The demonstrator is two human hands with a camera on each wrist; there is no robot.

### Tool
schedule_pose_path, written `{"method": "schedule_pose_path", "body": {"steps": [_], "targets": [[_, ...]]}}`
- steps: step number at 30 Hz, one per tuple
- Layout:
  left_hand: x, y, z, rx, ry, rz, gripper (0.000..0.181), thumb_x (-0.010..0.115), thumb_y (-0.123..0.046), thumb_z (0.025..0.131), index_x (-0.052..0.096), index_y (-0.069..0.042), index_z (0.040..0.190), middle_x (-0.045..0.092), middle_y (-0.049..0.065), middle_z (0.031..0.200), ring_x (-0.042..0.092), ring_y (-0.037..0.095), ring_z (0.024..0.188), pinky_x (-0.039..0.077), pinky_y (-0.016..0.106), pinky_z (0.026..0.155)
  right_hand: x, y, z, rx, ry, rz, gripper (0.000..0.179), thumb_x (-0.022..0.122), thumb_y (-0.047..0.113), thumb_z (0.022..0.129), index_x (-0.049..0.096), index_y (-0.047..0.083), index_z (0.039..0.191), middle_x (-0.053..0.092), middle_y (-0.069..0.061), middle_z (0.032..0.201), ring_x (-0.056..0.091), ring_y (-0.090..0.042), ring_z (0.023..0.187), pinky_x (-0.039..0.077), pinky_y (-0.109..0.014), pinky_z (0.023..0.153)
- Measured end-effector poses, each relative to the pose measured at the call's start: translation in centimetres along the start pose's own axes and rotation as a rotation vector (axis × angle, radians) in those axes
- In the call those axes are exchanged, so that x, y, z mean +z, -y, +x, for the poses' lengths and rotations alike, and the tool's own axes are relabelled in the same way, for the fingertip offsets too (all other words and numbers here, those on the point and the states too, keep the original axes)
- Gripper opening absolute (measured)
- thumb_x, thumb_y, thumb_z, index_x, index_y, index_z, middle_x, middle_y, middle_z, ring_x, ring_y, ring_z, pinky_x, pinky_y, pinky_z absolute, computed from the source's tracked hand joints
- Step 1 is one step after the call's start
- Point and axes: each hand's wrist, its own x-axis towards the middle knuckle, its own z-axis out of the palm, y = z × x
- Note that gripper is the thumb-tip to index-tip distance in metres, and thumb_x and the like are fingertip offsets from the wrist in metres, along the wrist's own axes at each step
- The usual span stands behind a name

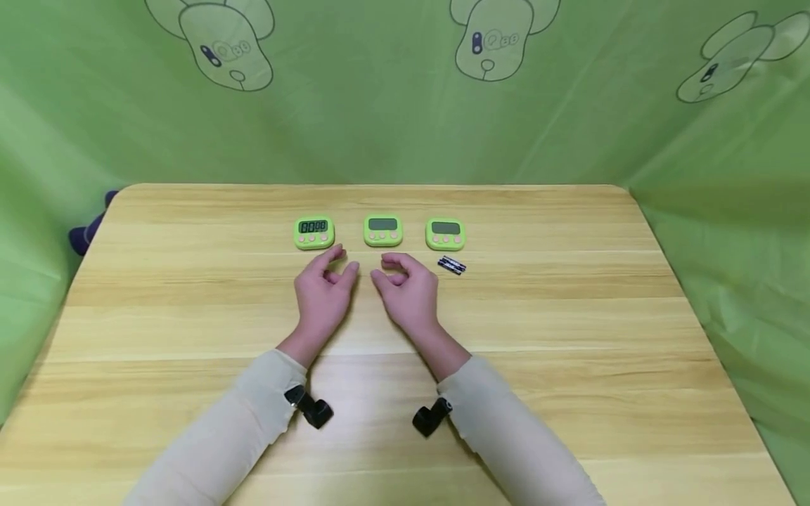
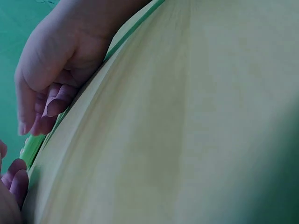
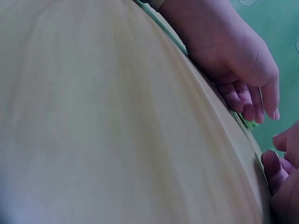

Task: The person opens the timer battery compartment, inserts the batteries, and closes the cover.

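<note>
"How do we find the hands?"

"We see the left hand [image 1: 320, 294] and the right hand [image 1: 411, 294] near each other but apart, both without a grip on anything. Each has its fingers loosely curved and its thumb away from them."

"And what lies nearest?"

"Just beyond the left fingertips we have a green timer reading 00:00 [image 1: 313, 232]; we cannot tell whether they touch it. Past the gap between the hands sits a middle timer [image 1: 382, 230], its screen blank. Farther right is a right-hand timer [image 1: 445, 233], blank too, and on its near side two batteries [image 1: 452, 265] lie side by side, near the right hand."

"Farther out?"

"We make out pale sleeves [image 1: 215, 429] with a black device [image 1: 319, 413] at each cuff, all over a wood-grain table [image 1: 569, 316]. Behind it hangs a green curtain [image 1: 380, 133] with outlined animal heads [image 1: 487, 49], and we spot something purple [image 1: 79, 241] by the table's far left corner."
</note>
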Motion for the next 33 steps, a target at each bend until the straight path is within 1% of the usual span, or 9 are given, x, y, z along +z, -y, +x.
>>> {"method": "schedule_pose_path", "body": {"steps": [6,14,18,21,22,26,28,30,33], "targets": [[1.6,-0.7,0.6,-0.038,0.048,0.061,0.044,0.077,-0.013,0.088,0.064,0.004,0.128,0.069,0.015,0.117,0.062,0.016,0.065,0.056,0.025,0.059,-1.1,-0.6,0.6,0.012,-0.058,-0.030,0.045,0.081,0.006,0.084,0.065,-0.001,0.126,0.066,-0.013,0.121,0.070,-0.015,0.069,0.060,-0.026,0.054],[3.1,-0.6,3.0,-0.029,0.075,0.150,0.050,0.075,-0.014,0.090,0.059,0.006,0.133,0.064,0.020,0.123,0.066,0.019,0.071,0.060,0.031,0.073,-0.1,-1.1,2.9,0.059,-0.086,-0.009,0.053,0.077,0.007,0.088,0.056,-0.001,0.136,0.060,-0.013,0.134,0.066,-0.015,0.054,0.058,-0.028,0.042],[3.3,-0.5,4.0,-0.043,0.086,0.180,0.048,0.075,-0.012,0.089,0.060,0.007,0.131,0.065,0.021,0.123,0.066,0.023,0.070,0.056,0.035,0.093,0.1,-0.9,3.5,0.085,-0.064,-0.026,0.050,0.074,0.008,0.091,0.056,-0.002,0.136,0.071,-0.013,0.104,0.063,-0.017,0.049,0.056,-0.030,0.039],[3.4,-0.4,4.3,-0.049,0.101,0.201,0.043,0.075,-0.011,0.089,0.063,0.006,0.127,0.066,0.021,0.121,0.066,0.026,0.077,0.048,0.037,0.105,0.2,-0.8,3.7,0.106,-0.053,-0.037,0.047,0.072,0.009,0.093,0.057,-0.002,0.136,0.071,-0.011,0.080,0.061,-0.019,0.045,0.055,-0.031,0.038],[3.5,-0.4,4.3,-0.052,0.108,0.206,0.041,0.075,-0.011,0.090,0.064,0.006,0.126,0.067,0.021,0.120,0.066,0.026,0.079,0.048,0.037,0.105,0.2,-0.8,3.8,0.110,-0.053,-0.051,0.046,0.072,0.009,0.093,0.058,-0.001,0.135,0.072,-0.011,0.083,0.061,-0.018,0.046,0.055,-0.031,0.038],[3.8,-0.5,4.1,-0.062,0.121,0.216,0.037,0.073,-0.012,0.091,0.067,0.004,0.124,0.069,0.020,0.115,0.063,0.023,0.072,0.050,0.037,0.102,0.2,-0.9,3.9,0.109,-0.072,-0.125,0.041,0.072,0.011,0.093,0.062,0.001,0.132,0.073,-0.012,0.106,0.064,-0.013,0.053,0.055,-0.028,0.043],[3.8,-0.5,3.9,-0.068,0.107,0.209,0.036,0.073,-0.012,0.091,0.067,0.003,0.123,0.069,0.019,0.111,0.063,0.021,0.069,0.056,0.035,0.091,0.3,-1.0,3.7,0.110,-0.087,-0.157,0.039,0.073,0.013,0.092,0.065,0.002,0.129,0.070,-0.012,0.118,0.065,-0.011,0.059,0.057,-0.026,0.048],[3.8,-0.5,3.6,-0.075,0.087,0.193,0.035,0.074,-0.011,0.090,0.068,0.003,0.122,0.070,0.017,0.104,0.062,0.018,0.068,0.059,0.034,0.078,0.3,-0.9,3.5,0.114,-0.104,-0.180,0.038,0.075,0.016,0.092,0.067,0.004,0.127,0.069,-0.011,0.120,0.067,-0.010,0.064,0.058,-0.025,0.053],[3.5,-0.4,3.0,-0.065,0.052,0.163,0.033,0.075,-0.008,0.088,0.070,0.003,0.120,0.069,0.014,0.094,0.062,0.018,0.068,0.056,0.030,0.060,0.3,-1.0,3.0,0.110,-0.121,-0.188,0.036,0.077,0.018,0.090,0.070,0.005,0.122,0.070,-0.009,0.118,0.070,-0.011,0.073,0.060,-0.023,0.062]]}}
